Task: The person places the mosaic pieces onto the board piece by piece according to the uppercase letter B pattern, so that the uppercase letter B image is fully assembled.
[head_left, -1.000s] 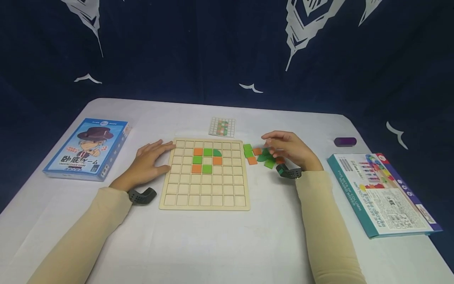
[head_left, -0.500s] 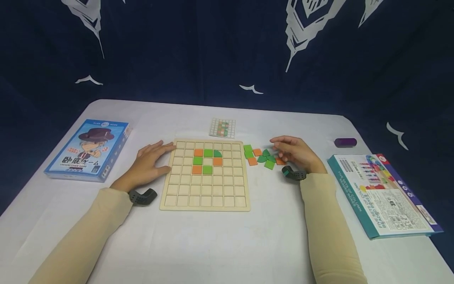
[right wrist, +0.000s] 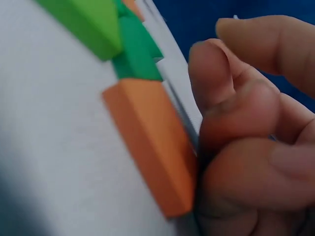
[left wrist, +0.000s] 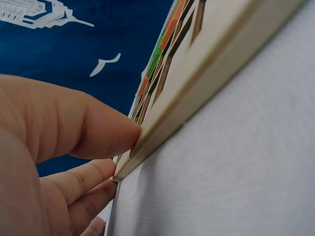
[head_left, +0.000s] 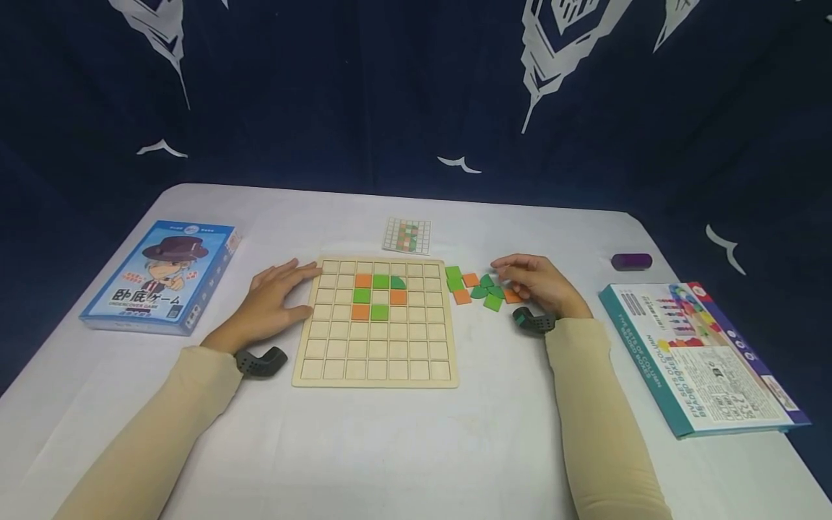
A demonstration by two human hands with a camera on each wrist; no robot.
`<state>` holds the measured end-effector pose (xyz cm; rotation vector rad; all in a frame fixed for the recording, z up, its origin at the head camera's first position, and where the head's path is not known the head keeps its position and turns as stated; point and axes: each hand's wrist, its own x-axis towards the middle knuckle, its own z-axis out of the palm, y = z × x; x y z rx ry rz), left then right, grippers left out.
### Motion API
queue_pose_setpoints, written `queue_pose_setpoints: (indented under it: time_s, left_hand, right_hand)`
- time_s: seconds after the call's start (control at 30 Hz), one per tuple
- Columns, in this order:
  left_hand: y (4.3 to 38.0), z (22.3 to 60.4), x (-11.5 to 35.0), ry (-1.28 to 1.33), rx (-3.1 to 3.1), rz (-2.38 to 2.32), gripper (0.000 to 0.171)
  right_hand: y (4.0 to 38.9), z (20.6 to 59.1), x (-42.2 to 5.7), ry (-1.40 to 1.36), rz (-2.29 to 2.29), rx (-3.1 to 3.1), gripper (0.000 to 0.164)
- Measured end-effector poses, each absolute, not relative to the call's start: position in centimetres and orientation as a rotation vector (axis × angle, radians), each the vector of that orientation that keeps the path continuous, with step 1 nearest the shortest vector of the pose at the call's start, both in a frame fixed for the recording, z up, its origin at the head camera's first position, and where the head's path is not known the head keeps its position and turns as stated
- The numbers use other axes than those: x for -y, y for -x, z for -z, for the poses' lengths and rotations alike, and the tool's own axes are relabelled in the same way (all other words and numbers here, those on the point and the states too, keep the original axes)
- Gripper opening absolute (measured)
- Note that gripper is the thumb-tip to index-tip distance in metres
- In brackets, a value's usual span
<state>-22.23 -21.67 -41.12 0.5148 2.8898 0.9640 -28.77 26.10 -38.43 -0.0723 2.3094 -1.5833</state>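
A wooden grid board (head_left: 377, 372) lies mid-table, with several orange and green tiles set in its upper cells, including a dark green quarter-round. My left hand (head_left: 269, 303) rests at the board's left edge; in the left wrist view the thumb and fingertips touch the rim. To the right of the board lies a loose group of tiles, among them a light green square (head_left: 492, 302), dark green rounded pieces (head_left: 497, 292) and an orange square (head_left: 470, 279). My right hand (head_left: 539, 282) hovers at this group, fingers loosely bent and holding nothing, beside an orange tile (right wrist: 152, 142).
A small pattern card (head_left: 406, 236) lies behind the board. At the left is a blue game box (head_left: 162, 278). A white and teal box (head_left: 708, 361) and a purple oblong object (head_left: 631, 262) lie at the right. Dark patterned cloth hangs behind the table.
My right hand has drawn back slightly to the right and toward me, uncovering more of the dark green tiles. The left hand stays at the board's edge.
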Motion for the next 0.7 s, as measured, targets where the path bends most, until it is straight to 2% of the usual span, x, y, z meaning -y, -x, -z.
queue_pose_setpoints:
  time_s: [0.4,0.7]
  left_hand:
    - [22.2,41.1,21.6,-0.521,-2.890,-0.980,0.069]
    - [22.1,41.1,21.6,-0.526,-2.892,-0.986,0.070]
  right_hand:
    - [29.1,38.6,-24.7,0.098,1.255,-2.513,0.047]
    - [28.6,38.0,-24.5,0.137,1.232,-2.546,0.038]
